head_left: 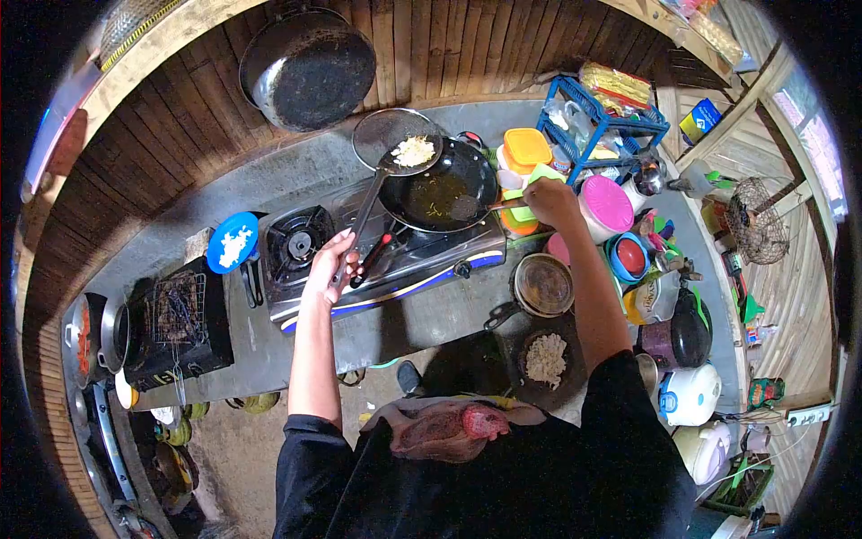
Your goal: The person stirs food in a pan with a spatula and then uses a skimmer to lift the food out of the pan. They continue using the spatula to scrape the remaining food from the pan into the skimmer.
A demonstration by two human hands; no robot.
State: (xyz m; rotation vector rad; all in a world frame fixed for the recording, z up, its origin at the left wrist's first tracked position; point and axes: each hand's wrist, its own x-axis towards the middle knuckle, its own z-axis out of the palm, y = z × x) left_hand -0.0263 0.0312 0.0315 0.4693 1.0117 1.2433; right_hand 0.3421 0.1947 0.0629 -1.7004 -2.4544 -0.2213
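My left hand (336,262) is closed around the long handle of a wire-mesh strainer (373,139), which is raised over the back left rim of a black wok (476,171). Pale, shredded food (413,151) lies in the mesh. The wok sits on the right side of a gas stove (377,289), with yellowish oil and a few shreds in its bottom. My right hand (549,203), to the right of the wok, grips the wooden handle of a spatula (464,208). The spatula's dark blade rests inside the wok, in the oil.
Left of the stove, a blue plate (221,251) holds white food. A lidded pan (542,284) and a pan of pale pieces (545,359) are near my right forearm. Plastic containers (608,203) and a blue rack (575,90) crowd the right side. A large pan (310,72) hangs behind.
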